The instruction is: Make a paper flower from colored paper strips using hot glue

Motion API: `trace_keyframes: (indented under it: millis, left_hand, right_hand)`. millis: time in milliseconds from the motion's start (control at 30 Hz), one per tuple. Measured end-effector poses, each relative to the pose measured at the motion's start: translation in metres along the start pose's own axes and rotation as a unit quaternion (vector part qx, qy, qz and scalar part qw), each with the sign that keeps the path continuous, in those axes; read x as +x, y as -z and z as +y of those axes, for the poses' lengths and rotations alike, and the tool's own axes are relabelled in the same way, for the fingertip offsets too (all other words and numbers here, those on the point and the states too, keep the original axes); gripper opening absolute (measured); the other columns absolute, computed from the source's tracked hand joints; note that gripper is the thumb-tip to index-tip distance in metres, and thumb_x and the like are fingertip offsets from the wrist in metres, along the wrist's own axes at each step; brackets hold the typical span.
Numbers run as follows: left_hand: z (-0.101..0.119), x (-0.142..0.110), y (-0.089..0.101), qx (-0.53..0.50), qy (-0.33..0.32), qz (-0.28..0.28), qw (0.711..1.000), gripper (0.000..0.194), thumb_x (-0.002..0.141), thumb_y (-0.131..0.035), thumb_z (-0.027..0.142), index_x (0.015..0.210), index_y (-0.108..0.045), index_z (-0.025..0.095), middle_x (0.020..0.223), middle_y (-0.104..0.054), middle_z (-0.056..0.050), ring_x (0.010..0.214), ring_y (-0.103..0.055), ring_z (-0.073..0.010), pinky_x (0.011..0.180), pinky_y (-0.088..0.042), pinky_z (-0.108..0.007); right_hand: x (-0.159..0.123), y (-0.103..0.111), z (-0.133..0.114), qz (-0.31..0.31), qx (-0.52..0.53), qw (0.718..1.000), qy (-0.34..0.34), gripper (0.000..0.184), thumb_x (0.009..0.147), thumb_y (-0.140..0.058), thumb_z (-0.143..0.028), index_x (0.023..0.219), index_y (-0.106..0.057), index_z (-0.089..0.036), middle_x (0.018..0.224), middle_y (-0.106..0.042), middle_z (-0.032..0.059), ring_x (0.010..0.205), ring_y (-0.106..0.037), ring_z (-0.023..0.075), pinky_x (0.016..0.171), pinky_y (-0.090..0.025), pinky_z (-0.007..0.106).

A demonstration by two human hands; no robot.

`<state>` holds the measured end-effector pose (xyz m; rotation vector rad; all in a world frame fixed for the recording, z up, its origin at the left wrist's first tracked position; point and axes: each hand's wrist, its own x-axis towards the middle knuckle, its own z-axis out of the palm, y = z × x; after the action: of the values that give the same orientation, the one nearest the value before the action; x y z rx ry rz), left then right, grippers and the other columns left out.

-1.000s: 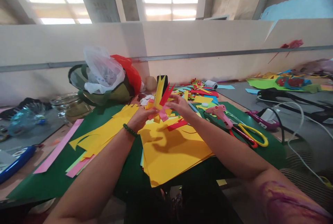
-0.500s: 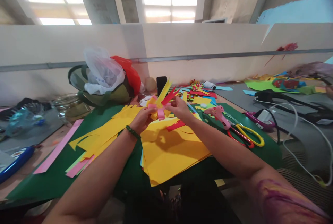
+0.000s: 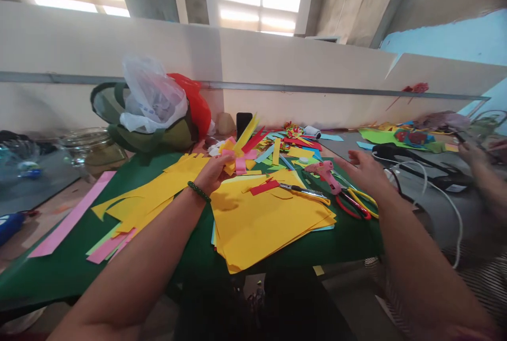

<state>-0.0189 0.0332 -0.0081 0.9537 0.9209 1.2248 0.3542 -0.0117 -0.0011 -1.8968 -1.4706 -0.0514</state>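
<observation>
My left hand [image 3: 212,174] is closed on a paper flower [image 3: 240,164] of pink loops with yellow and red pointed strips. It holds the flower just above the far edge of a stack of yellow paper sheets [image 3: 261,233]. My right hand [image 3: 366,174] is off the flower, fingers apart, with nothing seen in it. Beside its fingertips lies a pink glue gun [image 3: 328,176], and red and yellow-handled scissors [image 3: 354,208] lie below the palm, partly hidden by it. A yellow utility knife [image 3: 304,191] and a red paper piece [image 3: 264,187] rest on the yellow stack.
Cut yellow paper [image 3: 158,190] and a pink strip [image 3: 75,214] lie on the green sheet [image 3: 47,277] at left. Behind are a bag [image 3: 158,138], a glass jar [image 3: 89,153] and a phone [image 3: 243,123]. A white cable [image 3: 455,214] loops near another person's hand [image 3: 473,153].
My right hand has let go of the flower and moved right, towards the glue gun and scissors, uncovering the utility knife. My left hand still holds the flower. The view has shifted slightly.
</observation>
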Motion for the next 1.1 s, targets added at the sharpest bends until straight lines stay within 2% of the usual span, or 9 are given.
trace_keyframes:
  millis: [100, 233, 400, 533, 667, 733, 867, 1000, 1100]
  left_hand:
    - [0.001, 0.0, 0.001, 0.025, -0.004, -0.01, 1.0, 0.023, 0.058, -0.076, 0.021, 0.07, -0.058, 0.017, 0.064, -0.062, 0.0, 0.063, -0.065, -0.0162, 0.056, -0.053, -0.025]
    - [0.002, -0.001, 0.0, 0.049, -0.014, -0.025, 0.998, 0.021, 0.062, -0.076, 0.022, 0.071, -0.059, 0.016, 0.066, -0.064, -0.001, 0.061, -0.063, -0.0136, 0.055, -0.051, -0.023]
    - [0.004, -0.004, -0.002, 0.049, -0.013, -0.023, 0.998, 0.023, 0.06, -0.079, 0.018, 0.07, -0.058, 0.016, 0.063, -0.061, 0.001, 0.054, -0.057, -0.0109, 0.051, -0.049, -0.023]
    - [0.003, -0.003, -0.001, 0.056, -0.017, -0.025, 0.998, 0.027, 0.059, -0.082, 0.021, 0.068, -0.057, 0.016, 0.062, -0.061, 0.001, 0.055, -0.057, -0.0114, 0.051, -0.047, -0.023]
    - [0.0, 0.0, 0.0, 0.062, -0.011, -0.026, 0.998, 0.03, 0.061, -0.083, 0.028, 0.066, -0.056, 0.016, 0.059, -0.059, 0.001, 0.053, -0.055, -0.0106, 0.052, -0.048, -0.024]
    - [-0.002, 0.0, -0.001, 0.067, -0.012, -0.029, 0.997, 0.03, 0.065, -0.082, 0.031, 0.066, -0.056, 0.017, 0.06, -0.059, 0.001, 0.053, -0.055, -0.0109, 0.054, -0.048, -0.025]
    - [-0.005, 0.0, -0.003, 0.077, -0.019, -0.031, 0.996, 0.032, 0.065, -0.083, 0.034, 0.066, -0.058, 0.016, 0.062, -0.06, 0.0, 0.057, -0.056, -0.0109, 0.057, -0.049, -0.025]
    - [-0.008, 0.0, -0.004, 0.092, -0.044, -0.03, 0.994, 0.037, 0.061, -0.085, 0.039, 0.063, -0.057, 0.015, 0.061, -0.059, 0.0, 0.056, -0.055, -0.0103, 0.057, -0.048, -0.025]
    - [-0.01, -0.001, -0.005, 0.11, -0.058, -0.044, 0.991, 0.039, 0.061, -0.084, 0.044, 0.06, -0.057, 0.015, 0.059, -0.058, 0.0, 0.054, -0.053, -0.0106, 0.054, -0.046, -0.024]
  right_hand:
    - [0.001, -0.01, 0.021, -0.063, -0.056, 0.996, -0.037, 0.073, 0.073, -0.057, -0.072, 0.109, -0.067, -0.011, 0.111, -0.07, 0.0208, 0.101, -0.065, 0.0336, 0.08, -0.05, 0.041]
    - [0.0, -0.019, 0.023, -0.182, -0.016, 0.983, -0.018, 0.061, 0.069, -0.058, -0.075, 0.081, -0.071, -0.017, 0.071, -0.068, 0.0071, 0.07, -0.062, 0.0236, 0.06, -0.043, 0.031]
    - [0.002, -0.037, 0.016, -0.256, 0.055, 0.964, -0.052, 0.039, 0.065, -0.068, -0.058, 0.064, -0.063, -0.019, 0.048, -0.054, -0.0002, 0.049, -0.049, 0.016, 0.05, -0.034, 0.029]
    - [0.008, -0.037, 0.009, -0.2, 0.018, 0.978, -0.051, 0.029, 0.062, -0.07, -0.043, 0.053, -0.055, -0.021, 0.045, -0.049, -0.0012, 0.048, -0.047, 0.0161, 0.05, -0.035, 0.03]
    - [0.008, -0.01, -0.004, -0.082, 0.046, 0.994, -0.062, 0.028, 0.066, -0.065, -0.047, 0.056, -0.057, -0.022, 0.045, -0.049, -0.0005, 0.048, -0.049, 0.0179, 0.048, -0.037, 0.031]
    - [-0.001, 0.006, -0.016, -0.057, 0.071, 0.994, -0.057, 0.035, 0.068, -0.064, -0.053, 0.054, -0.056, -0.023, 0.044, -0.046, -0.0005, 0.047, -0.049, 0.0181, 0.047, -0.037, 0.031]
    - [-0.035, 0.019, -0.056, -0.084, 0.138, 0.984, 0.076, 0.044, 0.073, -0.06, -0.065, 0.07, -0.068, -0.022, 0.057, -0.059, 0.0042, 0.062, -0.06, 0.0243, 0.057, -0.047, 0.036]
    - [-0.063, 0.006, -0.101, -0.2, 0.237, 0.913, 0.266, 0.042, 0.086, -0.054, -0.057, 0.108, -0.072, -0.026, 0.097, -0.072, 0.007, 0.104, -0.064, 0.0303, 0.089, -0.049, 0.042]
    - [-0.069, -0.013, -0.118, -0.218, 0.233, 0.908, 0.272, 0.037, 0.086, -0.055, -0.056, 0.092, -0.074, -0.025, 0.082, -0.069, 0.0059, 0.091, -0.065, 0.0278, 0.084, -0.049, 0.039]
